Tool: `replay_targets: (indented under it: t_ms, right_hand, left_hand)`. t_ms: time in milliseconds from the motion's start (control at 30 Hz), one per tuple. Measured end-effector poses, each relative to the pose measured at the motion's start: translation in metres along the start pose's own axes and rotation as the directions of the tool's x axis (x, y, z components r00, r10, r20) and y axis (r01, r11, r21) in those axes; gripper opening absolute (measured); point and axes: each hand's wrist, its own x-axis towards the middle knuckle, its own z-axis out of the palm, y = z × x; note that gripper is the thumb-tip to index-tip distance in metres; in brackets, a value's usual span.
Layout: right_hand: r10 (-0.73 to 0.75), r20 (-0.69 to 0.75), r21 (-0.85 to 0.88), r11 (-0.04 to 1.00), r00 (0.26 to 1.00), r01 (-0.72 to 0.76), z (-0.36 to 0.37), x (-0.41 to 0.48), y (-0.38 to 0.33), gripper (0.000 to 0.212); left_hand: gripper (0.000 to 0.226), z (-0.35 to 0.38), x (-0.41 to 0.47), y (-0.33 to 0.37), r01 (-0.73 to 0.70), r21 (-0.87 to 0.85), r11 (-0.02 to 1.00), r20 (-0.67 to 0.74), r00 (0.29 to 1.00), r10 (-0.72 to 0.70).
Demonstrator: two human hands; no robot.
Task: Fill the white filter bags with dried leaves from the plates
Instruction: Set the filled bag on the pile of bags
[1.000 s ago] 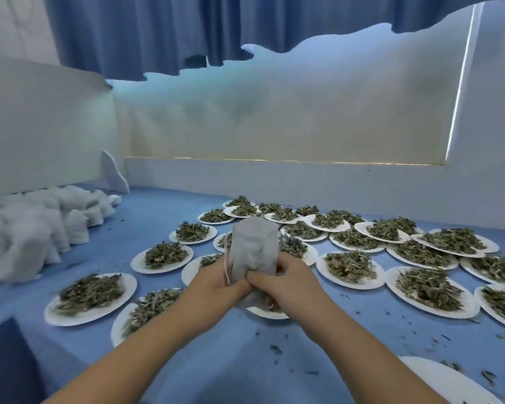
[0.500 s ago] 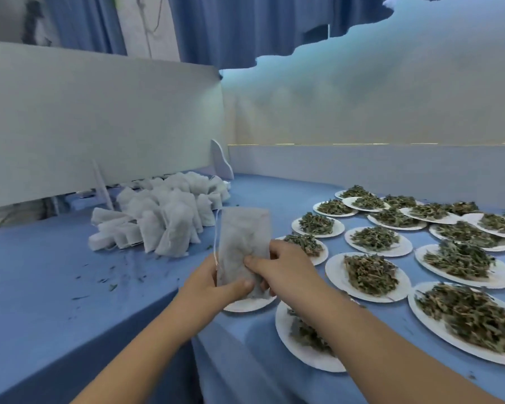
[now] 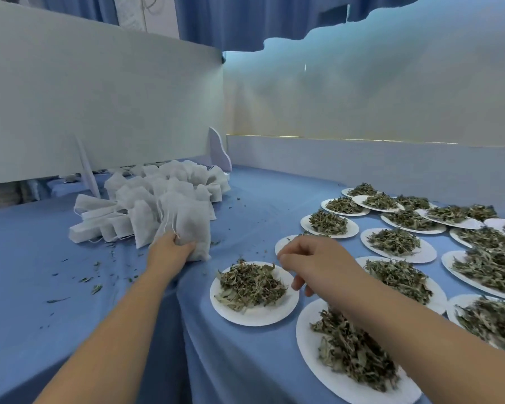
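Note:
My left hand [image 3: 169, 250] grips a filled white filter bag [image 3: 191, 225] by its lower end, resting it on the blue cloth against the near edge of a heap of filled white bags [image 3: 164, 193]. My right hand [image 3: 312, 260] hovers empty, fingers loosely apart, over the gap between white paper plates. Just below and left of it sits a plate of dried leaves [image 3: 254, 290]; another leaf plate [image 3: 350, 351] lies under my right forearm. Several more plates of leaves [image 3: 397, 243] spread to the right.
White partition boards [image 3: 105, 106] wall off the left and back of the blue-covered tables. Leaf crumbs [image 3: 94, 284] are scattered on the cloth at left. A drop in the cloth [image 3: 184, 330] runs between the left table and the plate table.
The view swung left. Both hands held the bag upright before; now my right hand has let go and my left hand has carried the bag to the heap.

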Motion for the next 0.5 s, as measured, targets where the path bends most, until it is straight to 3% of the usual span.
replay_targets:
  t_ms: [100,233,333,500]
  right_hand:
    - [-0.009,-0.014,-0.013,1.0,1.0,0.009,-0.006,-0.001,0.004,0.011]
    - [0.012,-0.021,0.008,1.0,1.0,-0.012,-0.009,0.003,0.008,0.011]
    - [0.025,-0.025,0.006,1.0,0.999,-0.025,-0.007,0.005,0.009,0.01]
    - [0.048,-0.026,0.001,0.999,0.998,-0.048,-0.007,0.007,0.014,0.011]
  left_hand:
    - [0.023,0.005,0.013,-0.005,0.005,0.043,0.999,0.01,1.0,-0.006]
    - [0.024,-0.007,0.023,-0.012,0.065,0.093,0.994,-0.111,0.992,-0.054]
    - [0.045,-0.017,0.023,-0.014,0.098,0.098,0.99,-0.159,0.984,-0.081]
    - [0.063,-0.028,0.013,-0.017,0.054,0.224,0.973,-0.207,0.978,-0.007]
